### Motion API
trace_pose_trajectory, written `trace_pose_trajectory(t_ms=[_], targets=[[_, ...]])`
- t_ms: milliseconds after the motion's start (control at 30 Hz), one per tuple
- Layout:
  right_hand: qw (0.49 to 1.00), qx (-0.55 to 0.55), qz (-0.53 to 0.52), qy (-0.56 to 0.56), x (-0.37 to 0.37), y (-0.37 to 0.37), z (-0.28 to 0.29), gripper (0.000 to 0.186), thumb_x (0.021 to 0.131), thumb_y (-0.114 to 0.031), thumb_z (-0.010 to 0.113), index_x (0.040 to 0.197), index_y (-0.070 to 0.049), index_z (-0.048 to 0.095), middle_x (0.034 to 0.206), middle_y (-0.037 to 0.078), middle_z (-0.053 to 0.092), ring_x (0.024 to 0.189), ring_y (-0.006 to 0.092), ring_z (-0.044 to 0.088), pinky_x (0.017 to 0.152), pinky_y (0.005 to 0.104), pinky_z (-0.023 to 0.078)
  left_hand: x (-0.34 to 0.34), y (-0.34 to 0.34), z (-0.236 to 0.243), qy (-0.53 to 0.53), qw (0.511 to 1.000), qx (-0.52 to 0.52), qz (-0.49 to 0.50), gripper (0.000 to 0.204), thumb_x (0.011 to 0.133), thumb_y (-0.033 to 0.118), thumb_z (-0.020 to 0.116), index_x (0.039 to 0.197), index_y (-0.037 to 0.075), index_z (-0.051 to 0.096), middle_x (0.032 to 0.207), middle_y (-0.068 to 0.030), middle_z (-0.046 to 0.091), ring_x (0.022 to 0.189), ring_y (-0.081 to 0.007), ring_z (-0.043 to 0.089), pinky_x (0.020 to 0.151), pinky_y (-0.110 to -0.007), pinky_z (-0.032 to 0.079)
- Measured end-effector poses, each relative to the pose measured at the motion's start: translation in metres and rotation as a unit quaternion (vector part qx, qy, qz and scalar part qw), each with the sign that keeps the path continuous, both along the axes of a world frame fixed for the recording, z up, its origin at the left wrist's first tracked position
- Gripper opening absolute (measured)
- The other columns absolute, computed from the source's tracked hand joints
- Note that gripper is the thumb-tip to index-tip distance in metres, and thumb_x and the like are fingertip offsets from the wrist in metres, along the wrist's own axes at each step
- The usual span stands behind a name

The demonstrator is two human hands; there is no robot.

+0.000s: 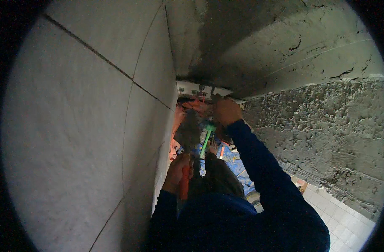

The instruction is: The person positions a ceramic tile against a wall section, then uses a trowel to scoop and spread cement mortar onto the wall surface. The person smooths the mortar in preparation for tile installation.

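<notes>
My left hand (178, 173) is wrapped round the orange handle of a trowel (187, 133), whose grey pointed blade extends away from me. The blade stays near the tiled wall on my left. Farther out, my right hand (227, 111) is closed at the foot of the rough wall, beside the low ledge. A small dark thing shows at its fingertips, too dim to make out. Between my arms, lower down, lies a mallet (207, 140) with a green handle.
Large grey tiles (82, 126) cover the left wall. Rough mortar (313, 122) coats the right one. Several small fittings sit along a white strip (184, 87) at the back. Below are orange sheeting (175, 136), a blue sheet (234, 159) and pale floor tiles (330, 210).
</notes>
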State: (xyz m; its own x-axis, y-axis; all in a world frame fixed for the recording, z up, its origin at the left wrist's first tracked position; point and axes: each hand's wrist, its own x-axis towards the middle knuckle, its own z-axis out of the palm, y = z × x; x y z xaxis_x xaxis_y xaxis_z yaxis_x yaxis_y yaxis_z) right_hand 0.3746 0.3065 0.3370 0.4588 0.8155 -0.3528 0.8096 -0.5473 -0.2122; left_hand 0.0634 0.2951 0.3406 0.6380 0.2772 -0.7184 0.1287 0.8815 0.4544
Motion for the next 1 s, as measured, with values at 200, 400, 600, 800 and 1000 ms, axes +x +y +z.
trace_pose_trajectory(t_ms=[200, 400, 600, 800, 1000], targets=[[0.961, 0.264, -0.021, 0.083, -0.010, -0.101, 0.044, 0.041, 0.095, -0.022, 0.067, 0.132, -0.004, 0.063, 0.109, 0.024, 0.070, 0.093, 0.0450, 0.069, 0.081, 0.0518, 0.056, 0.017, 0.008, 0.022, -0.016, 0.999, -0.015, 0.034, 0.034, 0.101, 0.044, 0.066, 0.110, 0.012, 0.060, 0.085, -0.0013, 0.061, 0.064, -0.0110, 0.058, 0.056, -0.027, 0.048], [0.973, 0.202, 0.008, 0.108, -0.027, -0.169, 0.084, 0.041, 0.093, -0.017, 0.072, 0.131, -0.003, 0.065, 0.107, 0.023, 0.070, 0.088, 0.0432, 0.069, 0.076, 0.0481, 0.055, 0.035, 0.015, 0.042, -0.032, 0.995, -0.047, 0.087, 0.031, 0.102, 0.041, 0.064, 0.114, 0.013, 0.060, 0.085, -0.0013, 0.060, 0.064, -0.0094, 0.057, 0.055, -0.024, 0.047], [0.985, 0.147, 0.006, 0.093, -0.036, -0.195, 0.086, 0.043, 0.099, -0.027, 0.064, 0.137, -0.007, 0.062, 0.113, 0.024, 0.069, 0.098, 0.0424, 0.068, 0.082, 0.0502, 0.056, 0.045, 0.021, 0.037, -0.179, 0.968, -0.136, 0.112, 0.033, 0.104, 0.039, 0.061, 0.124, 0.013, 0.057, 0.086, -0.0005, 0.060, 0.061, -0.0072, 0.053, 0.050, -0.022, 0.043], [0.989, 0.141, 0.017, 0.046, -0.030, -0.180, 0.067, 0.042, 0.096, -0.021, 0.067, 0.137, -0.009, 0.063, 0.107, 0.023, 0.068, 0.088, 0.0415, 0.069, 0.075, 0.0492, 0.057, 0.045, 0.017, 0.035, -0.153, 0.981, -0.087, 0.085, 0.034, 0.103, 0.038, 0.062, 0.125, 0.013, 0.057, 0.085, 0.0007, 0.060, 0.060, -0.0087, 0.052, 0.050, -0.024, 0.043], [0.987, 0.150, 0.050, -0.005, -0.023, -0.144, 0.042, 0.051, 0.100, -0.028, 0.062, 0.149, -0.023, 0.052, 0.120, 0.021, 0.067, 0.086, 0.0436, 0.070, 0.069, 0.0536, 0.060, 0.040, 0.019, 0.024, -0.079, 0.996, 0.001, 0.041, 0.033, 0.101, 0.037, 0.064, 0.121, 0.012, 0.056, 0.085, -0.0012, 0.062, 0.064, -0.0116, 0.059, 0.052, -0.025, 0.049]])
